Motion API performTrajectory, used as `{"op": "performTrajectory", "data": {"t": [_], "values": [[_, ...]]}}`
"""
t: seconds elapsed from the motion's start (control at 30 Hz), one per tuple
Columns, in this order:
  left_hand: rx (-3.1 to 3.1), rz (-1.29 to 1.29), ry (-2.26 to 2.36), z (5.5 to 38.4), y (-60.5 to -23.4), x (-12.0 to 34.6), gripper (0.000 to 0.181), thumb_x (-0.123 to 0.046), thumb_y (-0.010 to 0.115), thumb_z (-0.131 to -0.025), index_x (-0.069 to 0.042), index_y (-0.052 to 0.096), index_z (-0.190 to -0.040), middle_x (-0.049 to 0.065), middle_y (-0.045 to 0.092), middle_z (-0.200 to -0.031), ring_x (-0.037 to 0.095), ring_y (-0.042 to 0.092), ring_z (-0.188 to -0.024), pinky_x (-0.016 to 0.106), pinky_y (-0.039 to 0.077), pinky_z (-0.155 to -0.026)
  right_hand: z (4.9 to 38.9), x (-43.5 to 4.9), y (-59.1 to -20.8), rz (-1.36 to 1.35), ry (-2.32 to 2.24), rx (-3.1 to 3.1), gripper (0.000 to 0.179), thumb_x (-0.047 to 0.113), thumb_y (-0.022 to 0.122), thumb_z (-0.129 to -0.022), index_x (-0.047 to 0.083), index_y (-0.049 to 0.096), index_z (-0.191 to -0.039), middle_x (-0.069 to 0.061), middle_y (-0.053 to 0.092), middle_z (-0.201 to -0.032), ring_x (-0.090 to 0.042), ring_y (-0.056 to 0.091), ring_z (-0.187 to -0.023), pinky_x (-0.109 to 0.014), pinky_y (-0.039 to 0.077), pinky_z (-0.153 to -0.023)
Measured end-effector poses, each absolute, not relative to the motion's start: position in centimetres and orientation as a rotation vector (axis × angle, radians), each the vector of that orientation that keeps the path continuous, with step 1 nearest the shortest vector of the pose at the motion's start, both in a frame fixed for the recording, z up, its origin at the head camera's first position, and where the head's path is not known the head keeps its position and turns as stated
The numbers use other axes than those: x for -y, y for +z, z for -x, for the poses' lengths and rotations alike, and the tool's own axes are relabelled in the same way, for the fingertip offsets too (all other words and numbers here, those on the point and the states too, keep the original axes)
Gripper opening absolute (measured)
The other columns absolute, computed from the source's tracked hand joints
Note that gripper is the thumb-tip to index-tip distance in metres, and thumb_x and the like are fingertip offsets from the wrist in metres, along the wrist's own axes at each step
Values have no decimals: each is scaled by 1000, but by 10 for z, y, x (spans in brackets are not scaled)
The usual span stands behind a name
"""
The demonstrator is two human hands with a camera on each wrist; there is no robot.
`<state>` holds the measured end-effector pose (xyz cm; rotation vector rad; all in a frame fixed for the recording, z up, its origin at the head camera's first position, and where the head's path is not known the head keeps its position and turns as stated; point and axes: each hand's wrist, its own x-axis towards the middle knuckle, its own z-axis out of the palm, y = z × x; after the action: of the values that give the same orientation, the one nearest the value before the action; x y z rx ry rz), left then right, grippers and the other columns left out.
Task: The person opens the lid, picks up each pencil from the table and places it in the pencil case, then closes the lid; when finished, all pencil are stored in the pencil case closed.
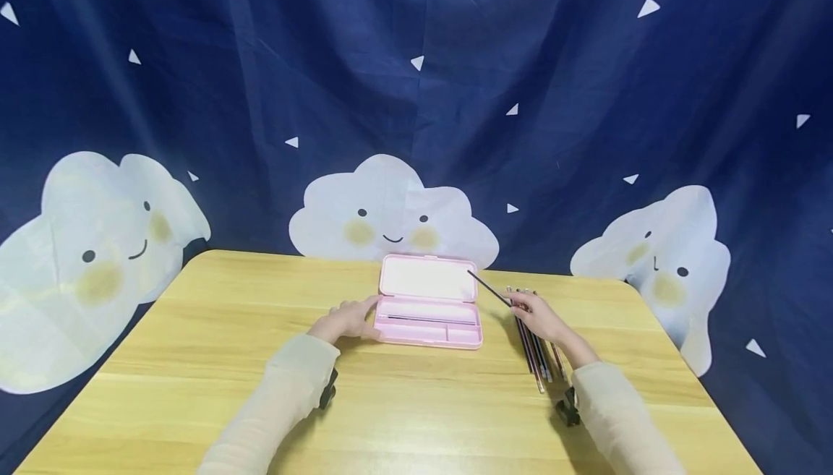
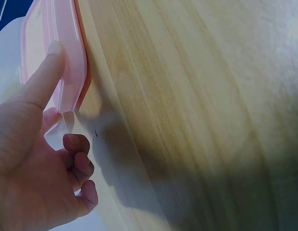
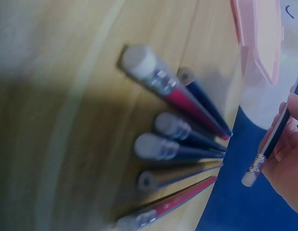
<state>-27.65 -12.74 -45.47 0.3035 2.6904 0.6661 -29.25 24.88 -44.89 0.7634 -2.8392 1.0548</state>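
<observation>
A pink pencil case (image 1: 416, 343) lies with its lid (image 1: 426, 278) raised at the back. One pencil (image 1: 426, 319) rests in its long rear compartment. My left hand (image 1: 348, 319) grips the case's left end; in the left wrist view the thumb (image 2: 54, 60) presses on the pink wall while the other fingers curl beside it. Between thumb and fingers, my right hand (image 1: 539, 317) holds a dark pencil (image 1: 487, 287), tilted up toward the lid. Its white eraser end (image 3: 250, 178) sticks out below the hand in the right wrist view.
Several loose pencils (image 1: 532, 352) lie bunched under and in front of the right hand, some with eraser ends (image 3: 151, 147). The wooden table (image 1: 416, 417) meets a blue curtain (image 1: 364, 84) printed with clouds at its back edge.
</observation>
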Motion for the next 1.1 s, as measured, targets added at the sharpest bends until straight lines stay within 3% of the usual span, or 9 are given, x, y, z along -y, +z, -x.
{"op": "performTrajectory", "data": {"t": [0.1,0.17,0.27,0.5,1.1], "values": [[-2697,-304,646,276,-452,126,88,-41,75,-70,-17,31,-142,19,43,-135,42,39,-116,58,30,-95,294,-242,-447,-804,1051,2828,31,-5,52,-87,-8,55,-118,-22,60,-97,-24,52,-83,-37,44,-77],[-2705,-310,627,276,-450,126,87,-40,76,-70,-16,32,-141,20,44,-134,42,40,-115,58,31,-93,296,-237,-445,-834,1059,2828,31,-5,52,-87,-9,56,-117,-19,59,-90,-16,45,-75,-27,41,-64],[-2703,-304,611,275,-450,126,88,-40,75,-70,-16,31,-142,19,44,-135,42,39,-117,58,31,-94,299,-228,-444,-887,1069,2819,30,-6,52,-86,-9,57,-115,-16,57,-84,-12,44,-72,-22,40,-61],[-2699,-296,609,275,-450,126,87,-40,75,-71,-16,31,-142,19,44,-134,41,40,-117,58,30,-95,303,-207,-444,-972,1134,2851,30,-6,51,-86,-8,57,-115,-8,53,-78,-12,44,-70,-23,40,-59],[-2718,-288,580,277,-454,127,88,-43,75,-70,-17,32,-142,21,46,-131,40,42,-115,54,33,-91,309,-158,-453,-1113,1186,2842,27,-6,54,-84,-6,62,-110,-7,52,-77,-11,45,-69,-21,42,-61]]}}
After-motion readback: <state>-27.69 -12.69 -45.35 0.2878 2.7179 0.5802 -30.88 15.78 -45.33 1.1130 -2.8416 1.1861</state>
